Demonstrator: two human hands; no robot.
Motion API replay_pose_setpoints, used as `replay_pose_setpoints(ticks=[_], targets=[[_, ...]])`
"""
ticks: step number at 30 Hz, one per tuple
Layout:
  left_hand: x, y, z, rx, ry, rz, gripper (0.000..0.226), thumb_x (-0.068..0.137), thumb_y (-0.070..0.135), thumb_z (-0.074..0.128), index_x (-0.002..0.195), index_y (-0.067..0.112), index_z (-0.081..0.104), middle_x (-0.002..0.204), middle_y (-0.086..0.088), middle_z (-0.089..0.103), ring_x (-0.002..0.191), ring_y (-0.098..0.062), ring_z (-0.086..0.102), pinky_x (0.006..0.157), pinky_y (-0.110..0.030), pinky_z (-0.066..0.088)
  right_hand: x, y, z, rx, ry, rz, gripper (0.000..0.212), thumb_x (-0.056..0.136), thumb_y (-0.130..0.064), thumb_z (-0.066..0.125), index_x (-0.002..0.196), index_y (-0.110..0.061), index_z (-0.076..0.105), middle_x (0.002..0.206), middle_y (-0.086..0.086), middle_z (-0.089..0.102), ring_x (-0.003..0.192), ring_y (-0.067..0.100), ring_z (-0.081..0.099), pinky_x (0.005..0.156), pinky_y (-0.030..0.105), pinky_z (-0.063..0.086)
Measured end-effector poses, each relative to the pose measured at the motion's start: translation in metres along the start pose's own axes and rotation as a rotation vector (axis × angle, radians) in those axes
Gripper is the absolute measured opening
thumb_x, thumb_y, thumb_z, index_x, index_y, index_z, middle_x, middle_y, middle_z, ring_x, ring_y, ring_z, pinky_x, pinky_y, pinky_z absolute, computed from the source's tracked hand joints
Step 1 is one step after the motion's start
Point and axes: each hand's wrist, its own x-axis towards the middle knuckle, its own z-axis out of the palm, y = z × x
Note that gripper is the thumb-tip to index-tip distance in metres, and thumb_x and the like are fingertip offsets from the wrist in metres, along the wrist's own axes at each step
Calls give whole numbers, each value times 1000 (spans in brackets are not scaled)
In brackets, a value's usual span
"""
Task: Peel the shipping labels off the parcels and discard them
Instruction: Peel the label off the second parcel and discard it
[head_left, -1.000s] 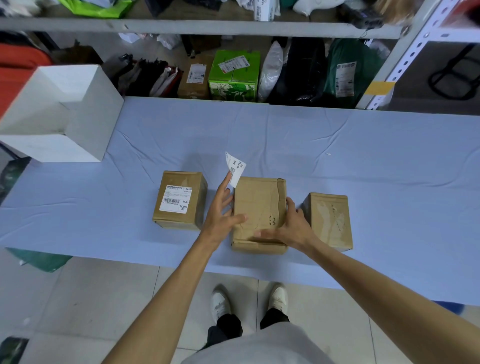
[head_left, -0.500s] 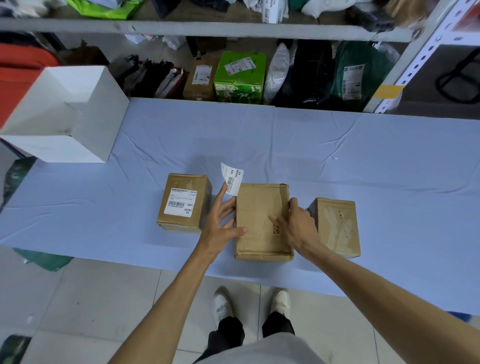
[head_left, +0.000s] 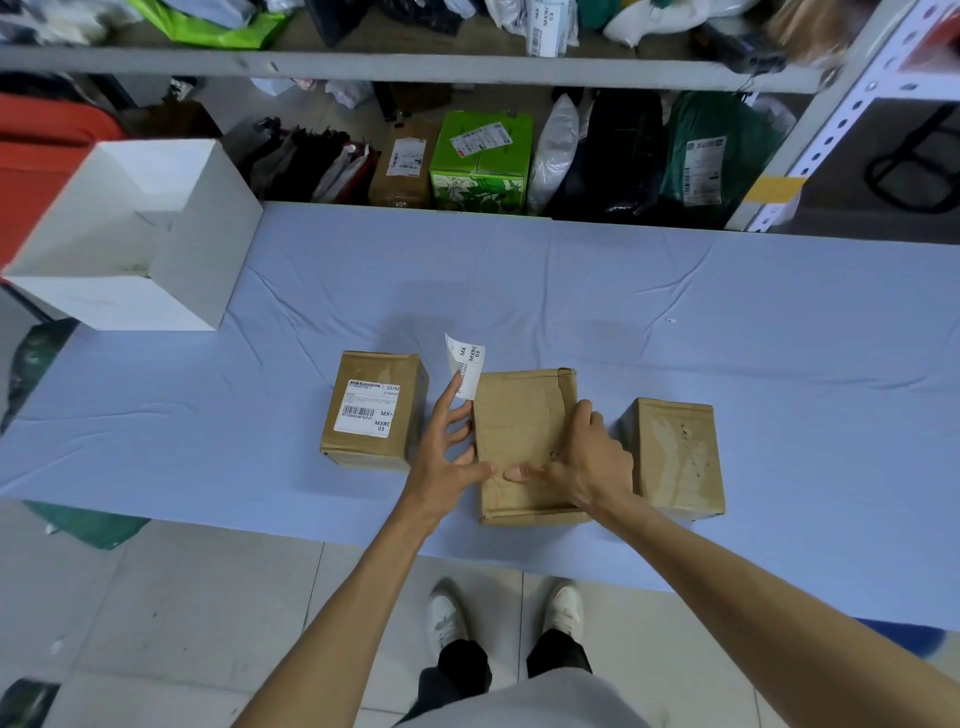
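Three brown cardboard parcels stand in a row on the blue cloth. The left parcel (head_left: 363, 452) carries a white shipping label (head_left: 370, 413) on top. The middle parcel (head_left: 519, 415) and the right parcel (head_left: 675, 457) show bare tops with glue marks. My left hand (head_left: 444, 457) is at the middle parcel's left side, fingers spread and straight. A peeled label (head_left: 466, 364) stands up from its index fingertip. My right hand (head_left: 587, 462) rests flat on the middle parcel, fingers pointing left.
An open white box (head_left: 192, 260) stands at the table's far left corner. The blue-covered table (head_left: 675, 322) stretches right. Behind it, low shelving holds bags and a green carton (head_left: 480, 161). My feet are on the tiled floor below the near edge.
My right hand slid from the middle parcel's right edge onto its top, fingers now reaching left. The peeled label stays on my left fingertip, and that hand has barely moved.
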Motion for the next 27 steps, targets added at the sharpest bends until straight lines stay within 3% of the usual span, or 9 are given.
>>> replay_pose_setpoints(ticks=[5,7,9,13,15,18,22,25,27], targets=[[0,2,-1,15,-5,4,110,67,-14,75,138,55,28,140,-3,45,128,-17,48,93,-24,51,2,4,-10,25,94,-18,57,85,-63,56,103,-11,40,97,8,63,87,33,62,71,44,53],[-1,3,1,16,-8,2,110,68,-14,75,138,55,27,142,-4,43,130,-18,47,96,-28,50,3,6,-11,47,102,-22,53,87,-62,52,99,-12,39,94,8,62,87,32,63,71,44,53],[-2,3,1,6,-15,-1,110,68,-14,75,139,55,27,143,-5,43,131,-18,46,98,-30,49,0,5,-9,91,72,9,71,73,-74,58,105,-13,39,102,6,61,92,31,62,72,41,52],[-3,4,2,17,-25,9,112,63,-2,84,143,52,26,139,-2,47,129,-15,48,94,-21,50,-6,-4,4,63,-15,82,142,16,-101,49,126,-14,29,125,4,47,110,29,57,80,41,50],[-4,5,2,13,-26,12,113,62,-1,85,143,51,26,138,-2,48,128,-15,49,91,-18,51,-4,-5,9,78,-4,107,150,7,-101,45,129,-15,25,130,4,45,114,29,56,81,42,50],[-4,5,1,16,-14,11,113,63,-1,85,143,52,26,137,-3,49,127,-14,50,92,-20,51,-1,-4,12,101,35,101,137,18,-95,58,126,-16,26,126,4,48,110,30,58,78,42,49],[-4,2,-1,8,7,13,107,71,-12,73,143,51,27,135,2,53,126,-13,52,91,-20,51,6,-1,2,180,58,69,93,47,-75,77,108,-18,35,108,4,55,97,29,59,73,39,48],[-4,0,-5,9,16,6,109,72,-17,68,146,49,22,138,2,51,127,-12,51,95,-23,51,9,4,-8,248,109,2,55,80,-61,63,94,-14,40,91,7,62,83,30,62,70,43,54],[-3,1,-7,7,14,1,111,73,-18,68,147,48,18,141,2,49,129,-12,49,98,-28,49,6,4,-10,236,105,-35,54,81,-61,61,95,-13,40,94,8,63,83,29,62,71,45,54]])
